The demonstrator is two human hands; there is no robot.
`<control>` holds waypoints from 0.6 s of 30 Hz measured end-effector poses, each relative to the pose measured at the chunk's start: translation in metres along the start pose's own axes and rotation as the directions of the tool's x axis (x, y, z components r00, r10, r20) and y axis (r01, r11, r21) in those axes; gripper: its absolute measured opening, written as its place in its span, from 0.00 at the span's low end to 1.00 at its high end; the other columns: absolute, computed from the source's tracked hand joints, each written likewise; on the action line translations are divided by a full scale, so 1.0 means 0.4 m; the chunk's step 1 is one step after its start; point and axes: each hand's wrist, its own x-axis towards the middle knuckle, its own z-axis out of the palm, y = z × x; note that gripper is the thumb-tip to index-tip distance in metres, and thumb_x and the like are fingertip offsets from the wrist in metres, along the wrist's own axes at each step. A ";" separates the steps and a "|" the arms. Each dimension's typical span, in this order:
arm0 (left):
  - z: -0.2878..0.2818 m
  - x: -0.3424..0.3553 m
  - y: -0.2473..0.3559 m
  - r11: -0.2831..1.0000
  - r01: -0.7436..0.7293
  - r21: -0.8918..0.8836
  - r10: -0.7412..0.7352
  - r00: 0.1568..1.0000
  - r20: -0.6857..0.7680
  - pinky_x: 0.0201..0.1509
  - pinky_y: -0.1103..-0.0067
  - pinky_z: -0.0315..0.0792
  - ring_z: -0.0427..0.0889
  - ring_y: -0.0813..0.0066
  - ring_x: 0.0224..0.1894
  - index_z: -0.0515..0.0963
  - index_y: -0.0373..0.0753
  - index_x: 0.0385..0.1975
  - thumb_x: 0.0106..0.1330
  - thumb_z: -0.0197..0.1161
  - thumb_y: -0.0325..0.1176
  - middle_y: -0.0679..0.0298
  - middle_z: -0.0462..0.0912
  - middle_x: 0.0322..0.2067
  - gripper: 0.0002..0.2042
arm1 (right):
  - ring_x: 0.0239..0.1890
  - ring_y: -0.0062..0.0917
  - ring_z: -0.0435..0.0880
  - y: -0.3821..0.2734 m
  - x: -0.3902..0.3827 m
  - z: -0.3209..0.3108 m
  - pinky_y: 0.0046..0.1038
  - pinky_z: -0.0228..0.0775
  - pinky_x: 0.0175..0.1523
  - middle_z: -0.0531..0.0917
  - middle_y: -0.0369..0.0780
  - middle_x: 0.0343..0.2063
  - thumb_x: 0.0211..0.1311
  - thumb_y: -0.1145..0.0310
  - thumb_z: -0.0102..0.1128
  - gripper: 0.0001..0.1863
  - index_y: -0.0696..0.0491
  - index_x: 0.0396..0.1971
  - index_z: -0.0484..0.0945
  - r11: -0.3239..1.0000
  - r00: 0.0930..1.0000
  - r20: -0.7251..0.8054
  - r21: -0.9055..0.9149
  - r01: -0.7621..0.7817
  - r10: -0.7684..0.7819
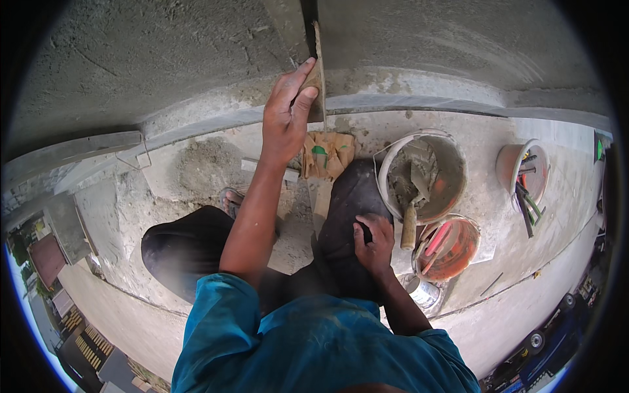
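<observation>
My left hand (288,114) reaches up to the wall, its fingers and thumb closed on the edge of a thin, narrow board (320,85). The board stands upright beside a dark vertical gap in the plastered wall. My right hand (375,243) rests on my right thigh, fingers loosely bent and thumb apart, with nothing in it. Just right of that knee stands a bucket (464,160) of grey mortar. A trowel (419,187) lies on the mortar, its wooden handle (409,228) pointing toward me over the rim.
Torn brown paper (337,147) lies below the board. Beside the mortar bucket are an orange-lined bucket (468,252) holding red-handled tools and a small white can (422,293). Farther right is a tool bucket (508,167). A short pale strip (252,166) lies left of the paper.
</observation>
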 end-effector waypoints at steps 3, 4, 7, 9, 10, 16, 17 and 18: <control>0.004 -0.009 -0.014 0.999 0.038 -0.013 -0.038 0.999 0.009 0.60 0.74 0.72 0.81 0.68 0.53 0.76 0.36 0.67 0.81 0.58 0.38 0.56 0.83 0.53 0.20 | 0.43 0.35 0.85 0.002 -0.001 -0.001 0.35 0.71 0.46 0.86 0.40 0.40 0.57 0.76 0.71 0.13 0.50 0.43 0.84 1.000 1.000 0.004 0.001 -0.001 0.001; 0.003 -0.015 -0.019 0.998 0.059 -0.015 -0.059 0.998 0.011 0.60 0.73 0.72 0.81 0.67 0.53 0.76 0.36 0.67 0.81 0.58 0.38 0.56 0.83 0.52 0.20 | 0.43 0.35 0.85 0.000 -0.001 -0.001 0.35 0.71 0.46 0.86 0.40 0.40 0.58 0.76 0.71 0.13 0.50 0.43 0.84 1.000 1.000 0.006 0.005 -0.004 0.004; 0.007 -0.027 -0.033 0.998 0.062 0.015 -0.062 0.998 0.003 0.61 0.73 0.72 0.81 0.67 0.53 0.76 0.37 0.67 0.81 0.58 0.37 0.56 0.83 0.53 0.20 | 0.43 0.35 0.85 -0.001 0.001 -0.002 0.35 0.71 0.46 0.86 0.40 0.40 0.58 0.76 0.71 0.13 0.50 0.43 0.84 1.000 1.000 0.009 0.013 -0.001 0.001; 0.004 -0.037 -0.034 0.992 0.109 0.060 -0.111 0.994 0.024 0.62 0.73 0.71 0.81 0.67 0.54 0.76 0.37 0.67 0.81 0.58 0.37 0.56 0.83 0.53 0.20 | 0.44 0.36 0.85 -0.003 0.002 -0.002 0.36 0.71 0.47 0.86 0.40 0.40 0.58 0.76 0.71 0.13 0.50 0.44 0.84 1.000 1.000 0.010 0.015 0.001 -0.001; -0.006 -0.051 -0.029 0.982 0.166 0.091 -0.170 0.984 0.046 0.63 0.72 0.71 0.81 0.67 0.55 0.76 0.36 0.67 0.81 0.58 0.37 0.56 0.83 0.54 0.20 | 0.44 0.37 0.85 -0.003 0.001 0.001 0.36 0.71 0.48 0.86 0.41 0.40 0.58 0.76 0.71 0.13 0.50 0.44 0.84 1.000 1.000 0.012 0.016 0.002 -0.002; -0.082 -0.205 0.075 0.578 0.549 -0.604 -0.496 0.824 0.275 0.61 0.73 0.76 0.83 0.68 0.58 0.72 0.36 0.70 0.80 0.59 0.36 0.57 0.83 0.55 0.22 | 0.51 0.31 0.84 -0.030 0.052 0.009 0.35 0.73 0.58 0.86 0.41 0.47 0.68 0.72 0.66 0.13 0.53 0.51 0.82 0.819 0.949 0.141 0.480 -0.314 0.282; -0.097 -0.231 0.101 0.257 0.570 -0.781 -0.532 0.758 0.378 0.60 0.74 0.78 0.83 0.69 0.58 0.71 0.37 0.71 0.80 0.59 0.36 0.58 0.84 0.55 0.23 | 0.53 0.30 0.84 -0.059 0.087 0.013 0.34 0.73 0.60 0.86 0.40 0.49 0.71 0.71 0.65 0.13 0.54 0.53 0.81 0.642 0.899 0.233 0.636 -0.429 0.370; -0.104 -0.250 0.122 0.038 0.552 -0.833 -0.508 0.728 0.460 0.60 0.73 0.78 0.83 0.68 0.57 0.71 0.36 0.70 0.80 0.58 0.36 0.57 0.84 0.54 0.23 | 0.55 0.28 0.83 -0.092 0.136 0.016 0.34 0.72 0.61 0.85 0.40 0.52 0.72 0.70 0.64 0.14 0.55 0.55 0.81 0.524 0.899 0.296 0.735 -0.430 0.323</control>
